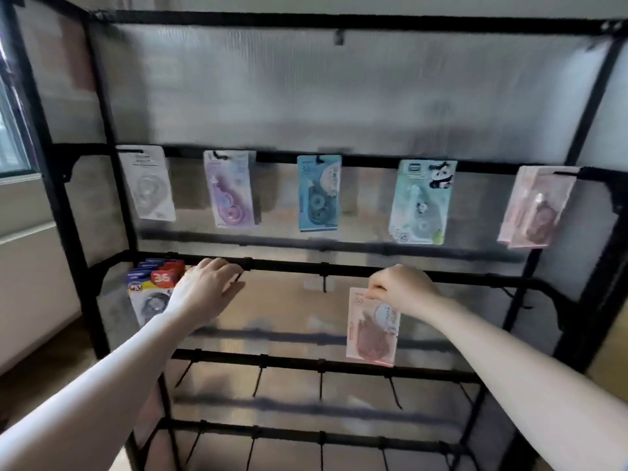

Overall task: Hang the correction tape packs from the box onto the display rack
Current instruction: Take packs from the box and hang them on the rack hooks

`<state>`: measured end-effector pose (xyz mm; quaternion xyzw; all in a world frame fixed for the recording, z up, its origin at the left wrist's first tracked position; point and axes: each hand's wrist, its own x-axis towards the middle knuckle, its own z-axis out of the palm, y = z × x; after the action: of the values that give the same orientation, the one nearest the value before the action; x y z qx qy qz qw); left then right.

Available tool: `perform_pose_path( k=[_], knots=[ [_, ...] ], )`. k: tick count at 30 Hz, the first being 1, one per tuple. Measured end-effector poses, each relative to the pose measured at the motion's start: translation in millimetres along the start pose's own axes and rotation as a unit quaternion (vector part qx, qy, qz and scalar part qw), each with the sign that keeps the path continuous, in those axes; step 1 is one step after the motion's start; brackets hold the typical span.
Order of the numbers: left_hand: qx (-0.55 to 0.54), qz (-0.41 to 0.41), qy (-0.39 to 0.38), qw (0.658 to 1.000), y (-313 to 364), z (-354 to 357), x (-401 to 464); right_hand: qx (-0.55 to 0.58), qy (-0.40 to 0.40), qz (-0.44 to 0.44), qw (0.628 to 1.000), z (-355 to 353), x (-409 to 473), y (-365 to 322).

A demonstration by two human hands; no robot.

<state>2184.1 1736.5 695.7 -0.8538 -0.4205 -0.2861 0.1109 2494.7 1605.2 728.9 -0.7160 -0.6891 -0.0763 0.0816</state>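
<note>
The right hand (401, 288) pinches the top of a pink pack (372, 329) marked "36" (other print blurred), held just below the rack (339, 266) bar. The left hand (207, 288), fingers relaxed, rests at a hook (239, 275) beside the red "36" packs (158, 283).

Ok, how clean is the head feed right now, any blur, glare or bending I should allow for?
Head view: motion blur smears the whole frame, so print on the hung packs is barely legible; the rack bars bow from the wide lens; daylight glares off the translucent back panel; the pink pack in the right hand is soft.
</note>
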Motion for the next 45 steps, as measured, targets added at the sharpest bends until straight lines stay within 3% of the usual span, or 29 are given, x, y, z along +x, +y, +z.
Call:
perform_pose_path(
  k=[8, 24, 35, 45],
  knots=[
    [0.011, 0.025, -0.046, 0.999, 93, 5, 24, -0.014, 0.004, 0.020, 1.000, -36, -47, 92],
    [0.000, 0.052, -0.061, 0.997, 146, 2, 85, -0.076, 0.052, 0.118, 0.989, -97, -84, 167],
    [-0.010, 0.029, -0.029, 0.999, 193, -3, 97, -0.110, 0.153, 0.108, 0.976, -162, -96, 238],
    [0.012, 0.013, -0.042, 0.999, 249, 9, 97, -0.034, 0.235, 0.046, 0.970, -191, -74, 286]
  ],
)
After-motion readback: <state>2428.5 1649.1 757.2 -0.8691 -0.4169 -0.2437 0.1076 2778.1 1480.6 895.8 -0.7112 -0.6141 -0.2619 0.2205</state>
